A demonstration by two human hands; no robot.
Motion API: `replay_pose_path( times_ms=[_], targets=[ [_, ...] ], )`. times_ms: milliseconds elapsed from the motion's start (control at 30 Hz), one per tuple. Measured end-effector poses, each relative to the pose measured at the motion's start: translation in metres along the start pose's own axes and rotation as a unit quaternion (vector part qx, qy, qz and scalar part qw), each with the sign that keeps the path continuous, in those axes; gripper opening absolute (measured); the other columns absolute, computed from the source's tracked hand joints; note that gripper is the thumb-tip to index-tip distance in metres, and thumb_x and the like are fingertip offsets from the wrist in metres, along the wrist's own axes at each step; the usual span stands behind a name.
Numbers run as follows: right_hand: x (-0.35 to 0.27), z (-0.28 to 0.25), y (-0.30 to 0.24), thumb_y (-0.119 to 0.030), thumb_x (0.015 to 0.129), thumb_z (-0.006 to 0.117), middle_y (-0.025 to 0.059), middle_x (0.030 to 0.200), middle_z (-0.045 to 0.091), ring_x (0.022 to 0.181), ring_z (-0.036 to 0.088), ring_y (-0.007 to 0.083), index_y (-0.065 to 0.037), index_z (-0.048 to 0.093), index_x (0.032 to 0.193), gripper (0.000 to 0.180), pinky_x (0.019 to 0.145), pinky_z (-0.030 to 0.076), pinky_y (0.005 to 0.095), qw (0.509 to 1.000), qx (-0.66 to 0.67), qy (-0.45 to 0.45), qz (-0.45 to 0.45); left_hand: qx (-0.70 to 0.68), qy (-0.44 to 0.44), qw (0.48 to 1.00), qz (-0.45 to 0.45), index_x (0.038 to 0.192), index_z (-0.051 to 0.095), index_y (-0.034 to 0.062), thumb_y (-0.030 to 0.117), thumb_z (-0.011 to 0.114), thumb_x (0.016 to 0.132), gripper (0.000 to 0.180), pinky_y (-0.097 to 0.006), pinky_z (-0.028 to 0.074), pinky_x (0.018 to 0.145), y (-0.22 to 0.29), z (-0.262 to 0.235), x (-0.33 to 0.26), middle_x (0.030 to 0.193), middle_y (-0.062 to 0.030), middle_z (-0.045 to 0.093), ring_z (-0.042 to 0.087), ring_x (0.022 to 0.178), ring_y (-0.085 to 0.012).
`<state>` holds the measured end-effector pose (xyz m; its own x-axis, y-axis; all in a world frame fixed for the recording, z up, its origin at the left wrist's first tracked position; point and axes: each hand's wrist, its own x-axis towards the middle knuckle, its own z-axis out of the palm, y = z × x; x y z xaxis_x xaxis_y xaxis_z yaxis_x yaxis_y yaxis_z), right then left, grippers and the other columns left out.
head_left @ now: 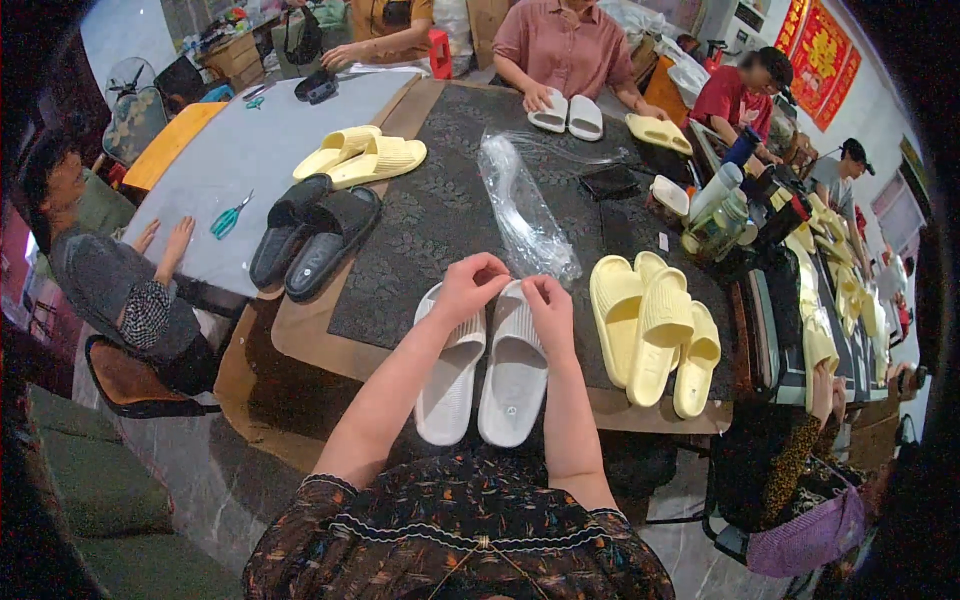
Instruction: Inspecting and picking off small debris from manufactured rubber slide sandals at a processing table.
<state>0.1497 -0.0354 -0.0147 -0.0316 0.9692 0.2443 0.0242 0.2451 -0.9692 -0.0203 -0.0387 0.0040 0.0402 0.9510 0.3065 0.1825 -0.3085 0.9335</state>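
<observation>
A pair of light grey slide slippers lies side by side at the table's near edge, toes pointing away from me. My left hand is over the toe of the left grey slipper, fingers curled and thumb pressed to them. My right hand is at the toe of the right grey slipper, its fingertips pinched together close to the left hand's. Whatever lies between the fingertips is too small to make out. Just beyond my hands rests a clear plastic bag holding thin, shiny transparent strands.
Several yellow slippers stand to the right, black slippers and yellow slippers to the left. Scissors lie on the grey tabletop. Bottles crowd the right edge. Across the table, a person touches white slippers; other people sit around.
</observation>
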Motion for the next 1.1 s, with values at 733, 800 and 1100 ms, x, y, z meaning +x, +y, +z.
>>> replay_pose_path(
  times_ms=[733, 800, 1100],
  targets=[
    [0.0, 0.002, -0.001, -0.015, 0.086, 0.065, -0.0018, 0.074, 0.061, 0.065, 0.05, 0.0049, -0.001, 0.064, 0.09, 0.015, 0.061, 0.042, 0.0219, 0.999, -0.023, -0.011, 0.024, 0.027, -0.021, 0.999, 0.004, 0.087, 0.064, 0.0022, 0.013, 0.066, 0.08, 0.012, -0.025, 0.047, 0.06, -0.002, -0.003, -0.001, 0.073, -0.0028, 0.064, 0.057, 0.063, -0.0081],
    [-0.001, 0.001, -0.006, -0.015, 0.086, 0.065, -0.0015, 0.075, 0.062, 0.065, 0.051, 0.0051, 0.0, 0.064, 0.09, 0.015, 0.061, 0.043, 0.022, 0.998, -0.039, -0.035, 0.037, 0.027, -0.026, 0.999, 0.021, 0.086, 0.064, 0.0021, 0.013, 0.066, 0.08, 0.012, -0.025, 0.047, 0.059, 0.001, 0.001, -0.003, 0.073, -0.0026, 0.064, 0.057, 0.063, -0.0076],
    [0.0, -0.001, 0.0, -0.016, 0.086, 0.065, -0.0004, 0.074, 0.061, 0.065, 0.051, 0.0057, -0.001, 0.065, 0.091, 0.016, 0.061, 0.043, 0.0228, 0.998, -0.043, -0.044, 0.002, 0.023, -0.053, 0.998, 0.03, 0.086, 0.064, 0.0017, 0.012, 0.068, 0.08, 0.012, -0.024, 0.048, 0.063, -0.001, 0.002, -0.003, 0.075, -0.0028, 0.064, 0.058, 0.067, -0.0075]
  ],
)
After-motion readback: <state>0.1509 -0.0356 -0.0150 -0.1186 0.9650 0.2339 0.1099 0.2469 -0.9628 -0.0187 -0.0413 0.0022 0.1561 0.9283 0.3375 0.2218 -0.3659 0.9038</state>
